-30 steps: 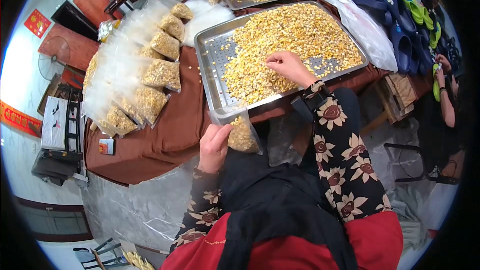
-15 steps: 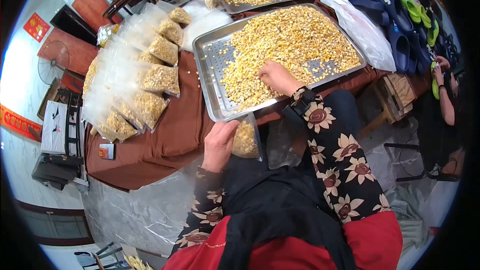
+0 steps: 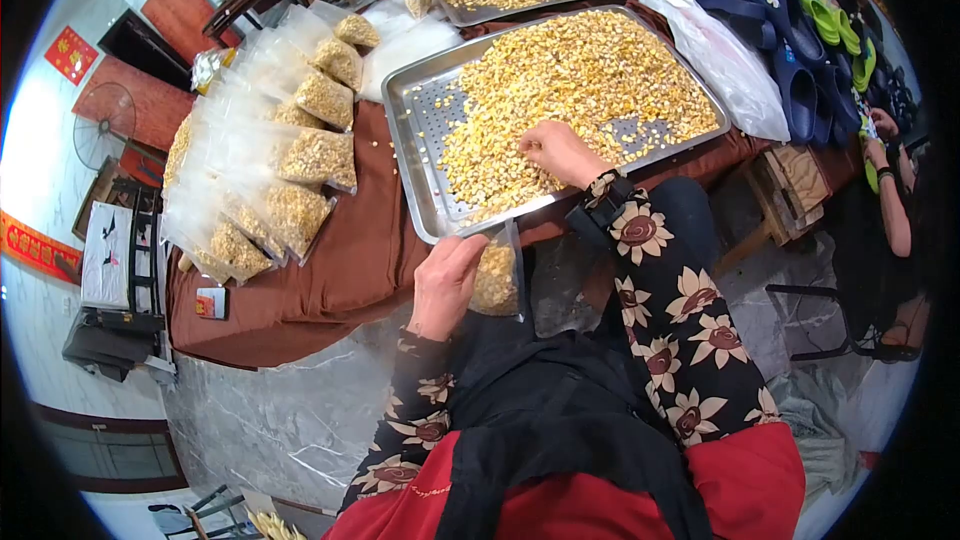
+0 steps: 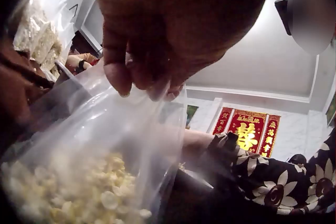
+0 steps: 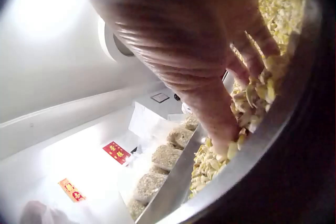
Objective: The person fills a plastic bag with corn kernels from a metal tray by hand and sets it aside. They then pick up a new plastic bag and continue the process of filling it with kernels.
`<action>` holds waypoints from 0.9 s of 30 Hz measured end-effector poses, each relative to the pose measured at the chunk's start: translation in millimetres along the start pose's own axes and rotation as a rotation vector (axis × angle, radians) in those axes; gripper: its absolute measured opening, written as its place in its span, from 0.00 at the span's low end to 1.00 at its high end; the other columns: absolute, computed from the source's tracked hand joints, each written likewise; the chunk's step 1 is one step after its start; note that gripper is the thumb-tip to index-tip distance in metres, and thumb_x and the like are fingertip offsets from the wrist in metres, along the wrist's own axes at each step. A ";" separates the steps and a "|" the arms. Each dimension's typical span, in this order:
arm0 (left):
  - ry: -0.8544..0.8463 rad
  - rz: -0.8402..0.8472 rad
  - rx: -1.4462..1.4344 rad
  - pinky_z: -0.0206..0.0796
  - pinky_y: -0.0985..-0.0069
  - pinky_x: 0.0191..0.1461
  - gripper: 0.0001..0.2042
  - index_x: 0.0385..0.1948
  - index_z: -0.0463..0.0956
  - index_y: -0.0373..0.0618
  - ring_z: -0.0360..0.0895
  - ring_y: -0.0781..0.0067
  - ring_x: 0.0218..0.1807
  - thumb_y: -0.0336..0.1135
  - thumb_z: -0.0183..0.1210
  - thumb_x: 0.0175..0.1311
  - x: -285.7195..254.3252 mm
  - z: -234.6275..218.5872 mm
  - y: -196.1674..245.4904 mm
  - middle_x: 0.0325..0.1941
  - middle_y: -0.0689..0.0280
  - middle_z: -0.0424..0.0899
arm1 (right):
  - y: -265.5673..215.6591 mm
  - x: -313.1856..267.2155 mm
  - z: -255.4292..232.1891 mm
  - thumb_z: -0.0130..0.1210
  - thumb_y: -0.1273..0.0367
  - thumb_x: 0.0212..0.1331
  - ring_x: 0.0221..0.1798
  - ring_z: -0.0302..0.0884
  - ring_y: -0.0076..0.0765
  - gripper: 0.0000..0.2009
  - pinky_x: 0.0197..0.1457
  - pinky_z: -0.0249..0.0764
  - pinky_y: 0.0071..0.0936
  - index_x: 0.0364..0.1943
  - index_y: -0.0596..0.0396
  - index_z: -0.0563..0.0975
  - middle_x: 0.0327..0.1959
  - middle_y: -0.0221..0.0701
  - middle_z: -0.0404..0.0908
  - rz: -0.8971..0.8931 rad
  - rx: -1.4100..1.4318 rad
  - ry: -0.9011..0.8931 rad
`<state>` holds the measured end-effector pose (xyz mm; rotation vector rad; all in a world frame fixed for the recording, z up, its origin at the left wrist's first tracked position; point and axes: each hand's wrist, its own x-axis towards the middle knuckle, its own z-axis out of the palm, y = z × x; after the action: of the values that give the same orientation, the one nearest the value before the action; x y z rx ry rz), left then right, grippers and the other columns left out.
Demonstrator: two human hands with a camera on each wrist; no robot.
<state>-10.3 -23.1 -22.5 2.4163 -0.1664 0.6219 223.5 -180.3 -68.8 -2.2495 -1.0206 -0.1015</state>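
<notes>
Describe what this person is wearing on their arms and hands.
Both arms wear long dark sleeves printed with cream flowers with reddish-brown centres. The left hand and right hand are bare, no gloves. A black strap with a small camera unit wraps the right wrist.

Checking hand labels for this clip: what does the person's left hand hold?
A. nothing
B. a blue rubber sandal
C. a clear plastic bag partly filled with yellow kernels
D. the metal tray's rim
C: the left hand pinches the clear plastic bag of yellow kernels just below the perforated metal tray.
</notes>
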 end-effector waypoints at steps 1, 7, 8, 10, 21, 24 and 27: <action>0.004 0.010 0.001 0.65 0.70 0.33 0.07 0.37 0.77 0.42 0.73 0.58 0.29 0.23 0.58 0.57 0.7 -0.3 0.7 0.25 0.59 0.72 | 1.8 0.8 0.4 0.59 0.65 0.50 0.41 0.78 0.47 0.10 0.49 0.72 0.38 0.33 0.56 0.81 0.31 0.39 0.81 -0.001 0.000 0.000; 0.016 -0.001 0.002 0.65 0.70 0.32 0.07 0.38 0.77 0.42 0.73 0.58 0.29 0.24 0.57 0.58 -0.6 1.8 -2.4 0.26 0.58 0.72 | -12.1 2.6 -10.3 0.58 0.70 0.52 0.30 0.79 0.30 0.08 0.35 0.74 0.28 0.34 0.58 0.81 0.29 0.33 0.82 0.121 0.420 0.014; 0.015 -0.006 0.002 0.66 0.69 0.33 0.07 0.38 0.77 0.43 0.73 0.57 0.29 0.24 0.57 0.58 -0.7 2.1 -2.7 0.26 0.58 0.72 | -24.3 3.1 -16.6 0.58 0.70 0.52 0.29 0.77 0.25 0.08 0.34 0.73 0.24 0.34 0.58 0.81 0.28 0.30 0.82 0.195 0.632 -0.087; 0.013 -0.010 0.009 0.66 0.69 0.33 0.07 0.38 0.77 0.43 0.73 0.57 0.29 0.24 0.57 0.58 -0.5 2.9 -3.2 0.26 0.58 0.72 | -46.0 3.1 -25.0 0.58 0.69 0.54 0.29 0.75 0.20 0.08 0.31 0.72 0.19 0.36 0.59 0.81 0.28 0.25 0.81 0.207 0.880 -0.245; 0.011 -0.005 0.023 0.67 0.68 0.34 0.07 0.37 0.77 0.43 0.75 0.56 0.32 0.24 0.57 0.58 0.2 3.0 -0.5 0.27 0.58 0.74 | -100.9 -12.5 -37.6 0.54 0.66 0.60 0.38 0.78 0.23 0.12 0.43 0.73 0.23 0.42 0.59 0.81 0.36 0.30 0.84 -0.145 0.651 -0.601; 0.001 -0.013 0.024 0.67 0.68 0.34 0.07 0.37 0.77 0.43 0.74 0.56 0.31 0.24 0.57 0.58 -0.3 2.8 -1.5 0.27 0.58 0.73 | -88.7 -9.0 -37.6 0.54 0.66 0.60 0.37 0.78 0.24 0.13 0.43 0.73 0.22 0.41 0.60 0.81 0.37 0.29 0.84 -0.049 0.798 -0.629; -0.016 -0.021 0.021 0.66 0.69 0.33 0.06 0.37 0.77 0.43 0.74 0.56 0.30 0.24 0.57 0.58 -0.9 2.3 -2.2 0.27 0.58 0.73 | -72.9 -6.5 -43.8 0.55 0.65 0.60 0.38 0.77 0.22 0.13 0.43 0.73 0.21 0.41 0.61 0.81 0.37 0.28 0.83 0.028 0.870 -0.550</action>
<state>-9.7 -22.8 -25.7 2.4407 -0.1418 0.5973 176.5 -175.5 2.3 -1.4893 -1.0220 0.8523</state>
